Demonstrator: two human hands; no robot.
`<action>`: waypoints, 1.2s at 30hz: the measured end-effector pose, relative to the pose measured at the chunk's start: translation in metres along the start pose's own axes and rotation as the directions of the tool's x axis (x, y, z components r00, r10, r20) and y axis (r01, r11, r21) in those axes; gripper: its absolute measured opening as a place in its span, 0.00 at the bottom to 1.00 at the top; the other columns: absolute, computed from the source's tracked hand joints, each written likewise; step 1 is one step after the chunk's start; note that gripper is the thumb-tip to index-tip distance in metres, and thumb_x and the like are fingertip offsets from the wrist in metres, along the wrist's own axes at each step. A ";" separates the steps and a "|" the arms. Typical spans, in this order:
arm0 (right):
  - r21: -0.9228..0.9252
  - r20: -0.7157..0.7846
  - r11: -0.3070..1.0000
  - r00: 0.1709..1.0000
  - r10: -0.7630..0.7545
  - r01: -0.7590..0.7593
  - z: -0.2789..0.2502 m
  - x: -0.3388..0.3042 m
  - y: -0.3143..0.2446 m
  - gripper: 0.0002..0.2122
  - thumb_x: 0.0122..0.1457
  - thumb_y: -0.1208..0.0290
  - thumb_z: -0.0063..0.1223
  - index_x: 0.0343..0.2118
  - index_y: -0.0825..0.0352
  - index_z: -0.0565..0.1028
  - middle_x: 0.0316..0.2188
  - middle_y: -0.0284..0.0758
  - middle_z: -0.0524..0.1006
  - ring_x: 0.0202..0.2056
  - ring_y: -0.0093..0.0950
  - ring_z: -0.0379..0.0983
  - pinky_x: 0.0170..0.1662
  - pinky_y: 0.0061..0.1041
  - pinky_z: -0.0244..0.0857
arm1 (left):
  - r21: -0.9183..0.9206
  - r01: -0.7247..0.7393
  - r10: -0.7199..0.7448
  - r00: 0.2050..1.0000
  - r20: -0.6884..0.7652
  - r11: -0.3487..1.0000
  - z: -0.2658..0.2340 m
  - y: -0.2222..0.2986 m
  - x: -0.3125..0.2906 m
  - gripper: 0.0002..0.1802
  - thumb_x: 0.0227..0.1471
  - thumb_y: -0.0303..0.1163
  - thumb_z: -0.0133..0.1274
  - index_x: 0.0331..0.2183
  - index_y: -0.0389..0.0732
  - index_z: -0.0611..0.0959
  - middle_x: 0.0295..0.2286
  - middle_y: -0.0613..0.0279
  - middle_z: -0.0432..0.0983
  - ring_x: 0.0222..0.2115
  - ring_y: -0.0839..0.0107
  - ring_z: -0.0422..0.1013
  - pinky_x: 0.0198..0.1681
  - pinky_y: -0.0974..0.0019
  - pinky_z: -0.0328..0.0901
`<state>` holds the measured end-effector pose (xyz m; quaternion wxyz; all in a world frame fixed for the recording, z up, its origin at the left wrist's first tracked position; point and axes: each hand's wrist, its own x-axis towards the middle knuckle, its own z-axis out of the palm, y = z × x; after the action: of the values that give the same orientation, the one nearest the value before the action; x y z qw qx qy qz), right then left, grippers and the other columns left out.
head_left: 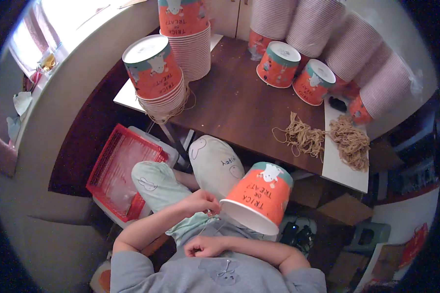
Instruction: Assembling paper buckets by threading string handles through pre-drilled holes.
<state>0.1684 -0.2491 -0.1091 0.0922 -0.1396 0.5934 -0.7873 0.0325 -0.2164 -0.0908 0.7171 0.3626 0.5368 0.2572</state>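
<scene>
Paper bucket (259, 198), orange, lies tilted on the person's lap, mouth toward them. Left hand (203, 201) pinches thin string at its rim; right hand (204, 245) is closed on the string's lower run, keeping it taut. String bundles (349, 139) wait on tabletop (239, 110).

Beside the dark, smooth, faintly glossy wooden table (239, 107), the orange bucket (258, 198) on the lap looks like coated paper with a soft sheen, the cord bundles (349, 139) on that table look rough and fibrous, and the red crate (120, 171) left of it is ribbed plastic.
</scene>
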 end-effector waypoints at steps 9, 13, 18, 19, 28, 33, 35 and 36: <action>0.038 0.069 0.997 0.996 0.064 -0.067 -0.001 0.000 -0.010 0.03 0.45 0.79 0.40 0.24 0.70 0.66 0.21 0.28 0.66 0.25 0.16 0.60 0.28 0.18 0.56 | 0.012 -0.194 0.190 0.971 0.147 0.981 -0.006 -0.020 -0.002 0.13 0.38 0.30 0.55 0.28 0.37 0.72 0.23 0.66 0.70 0.25 0.80 0.66 0.27 0.75 0.61; 0.050 0.038 0.996 0.997 0.068 -0.070 0.002 0.000 0.003 0.05 0.45 0.72 0.43 0.24 0.67 0.67 0.20 0.28 0.68 0.24 0.17 0.61 0.28 0.19 0.56 | 0.259 -0.281 0.249 0.957 0.148 0.924 0.003 -0.017 -0.008 0.13 0.42 0.32 0.55 0.31 0.38 0.72 0.27 0.64 0.72 0.29 0.76 0.69 0.33 0.72 0.64; 0.140 0.100 0.986 0.992 0.073 -0.087 0.001 0.002 0.007 0.03 0.47 0.77 0.41 0.25 0.69 0.66 0.21 0.27 0.66 0.26 0.16 0.60 0.29 0.18 0.56 | 0.514 -0.321 0.312 0.944 0.107 0.795 0.021 0.003 -0.020 0.17 0.42 0.39 0.55 0.31 0.37 0.74 0.25 0.60 0.73 0.29 0.71 0.71 0.32 0.68 0.66; 0.143 0.099 0.986 0.993 0.071 -0.085 0.001 0.003 0.006 0.03 0.47 0.77 0.41 0.25 0.69 0.66 0.21 0.27 0.66 0.26 0.16 0.60 0.29 0.18 0.56 | 0.624 -0.355 0.375 0.921 0.105 0.696 0.026 0.003 -0.023 0.17 0.40 0.41 0.55 0.29 0.37 0.75 0.24 0.58 0.73 0.27 0.66 0.71 0.29 0.65 0.65; 0.084 0.135 0.993 0.989 0.066 -0.078 0.000 0.004 0.003 0.07 0.53 0.70 0.44 0.25 0.68 0.66 0.21 0.26 0.65 0.25 0.15 0.60 0.29 0.17 0.56 | 0.857 -0.239 0.401 0.915 0.042 0.456 0.042 0.007 -0.023 0.13 0.36 0.36 0.53 0.25 0.37 0.76 0.24 0.55 0.72 0.26 0.57 0.70 0.28 0.57 0.65; 0.089 0.150 0.994 0.987 0.054 -0.067 -0.001 0.004 -0.003 0.09 0.54 0.66 0.45 0.25 0.67 0.66 0.21 0.25 0.65 0.26 0.14 0.60 0.28 0.17 0.55 | 0.917 -0.129 0.332 0.943 -0.004 0.377 0.040 0.019 -0.032 0.20 0.35 0.37 0.54 0.34 0.41 0.74 0.30 0.53 0.71 0.31 0.56 0.69 0.32 0.59 0.65; -0.010 0.143 0.996 0.986 0.091 -0.090 -0.002 0.006 0.001 0.10 0.54 0.65 0.45 0.26 0.68 0.66 0.22 0.27 0.66 0.26 0.16 0.60 0.30 0.19 0.56 | 0.910 -0.240 0.578 0.816 0.001 0.337 0.053 0.039 -0.042 0.30 0.35 0.40 0.55 0.44 0.43 0.68 0.40 0.51 0.65 0.36 0.56 0.67 0.35 0.59 0.65; -0.035 0.127 0.995 0.988 0.092 -0.088 -0.003 0.005 0.000 0.10 0.54 0.65 0.45 0.26 0.68 0.66 0.22 0.27 0.66 0.26 0.16 0.61 0.30 0.19 0.56 | 0.939 -0.281 0.617 0.780 0.104 0.197 0.060 0.044 -0.038 0.32 0.37 0.40 0.54 0.47 0.44 0.65 0.42 0.52 0.62 0.38 0.56 0.66 0.36 0.59 0.65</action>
<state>0.1624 -0.2482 -0.1096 0.1634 -0.1642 0.6036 -0.7629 0.0794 -0.2330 -0.0241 0.1845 0.7971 0.5519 0.1611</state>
